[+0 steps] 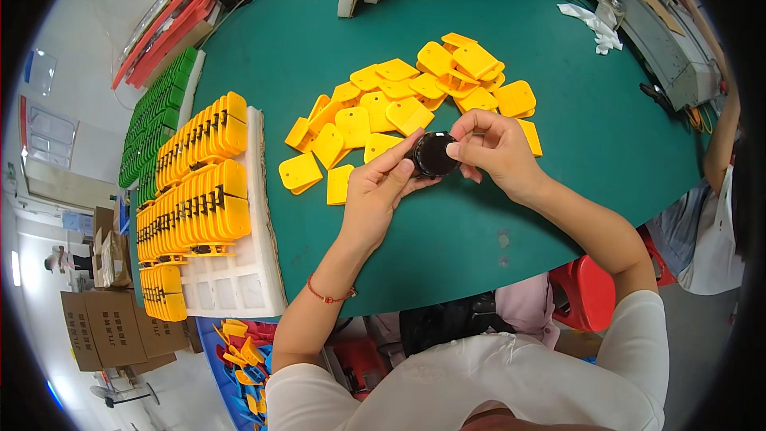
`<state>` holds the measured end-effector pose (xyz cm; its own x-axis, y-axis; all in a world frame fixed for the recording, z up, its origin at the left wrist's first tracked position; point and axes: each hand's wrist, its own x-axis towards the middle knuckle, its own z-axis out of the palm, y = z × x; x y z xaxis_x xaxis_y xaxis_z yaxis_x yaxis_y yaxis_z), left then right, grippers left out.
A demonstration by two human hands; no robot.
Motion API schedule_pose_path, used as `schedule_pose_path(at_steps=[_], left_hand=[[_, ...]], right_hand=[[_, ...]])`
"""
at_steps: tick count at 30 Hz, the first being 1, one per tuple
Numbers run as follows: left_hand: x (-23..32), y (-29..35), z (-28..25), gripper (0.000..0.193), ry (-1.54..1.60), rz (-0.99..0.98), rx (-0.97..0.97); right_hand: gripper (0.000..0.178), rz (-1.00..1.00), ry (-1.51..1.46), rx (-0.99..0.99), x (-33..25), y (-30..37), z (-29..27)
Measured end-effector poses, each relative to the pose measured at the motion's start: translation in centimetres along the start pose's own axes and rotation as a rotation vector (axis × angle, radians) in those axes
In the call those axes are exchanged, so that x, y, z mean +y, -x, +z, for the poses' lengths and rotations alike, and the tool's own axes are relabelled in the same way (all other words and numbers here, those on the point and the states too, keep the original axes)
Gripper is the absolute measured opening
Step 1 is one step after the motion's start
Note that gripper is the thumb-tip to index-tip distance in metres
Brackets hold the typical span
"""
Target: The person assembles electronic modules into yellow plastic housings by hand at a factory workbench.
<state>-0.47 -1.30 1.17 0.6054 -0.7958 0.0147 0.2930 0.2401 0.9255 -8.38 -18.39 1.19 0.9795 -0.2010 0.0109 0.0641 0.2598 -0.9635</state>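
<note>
left hand [380, 187] clasps round black part [432, 155] in curled fingers, likely steadying it while right hand [504, 152] pinches its rim.

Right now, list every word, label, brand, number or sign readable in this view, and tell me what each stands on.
Cardboard boxes: dark printed lettering on the sides; I don't copy printed wording.
Framed sheet on the wall: any print is too small and blurred to read.
Black round object: no readable text.
Loose yellow plates: no readable text.
</note>
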Motion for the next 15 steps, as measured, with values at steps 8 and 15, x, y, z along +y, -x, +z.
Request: schedule_pose_path(at_steps=[8, 15], left_hand=[[-0.07, 0.09, -0.13, 0.033, -0.005, 0.006, 0.005], [-0.1, 0.12, -0.09, 0.033, -0.024, -0.001, 0.008]], right_hand=[[0.012, -0.005, 0.005, -0.023, 0.13, -0.05, -0.01], [0.013, -0.001, -0.001, -0.015, 0.15, 0.01, 0.09]])
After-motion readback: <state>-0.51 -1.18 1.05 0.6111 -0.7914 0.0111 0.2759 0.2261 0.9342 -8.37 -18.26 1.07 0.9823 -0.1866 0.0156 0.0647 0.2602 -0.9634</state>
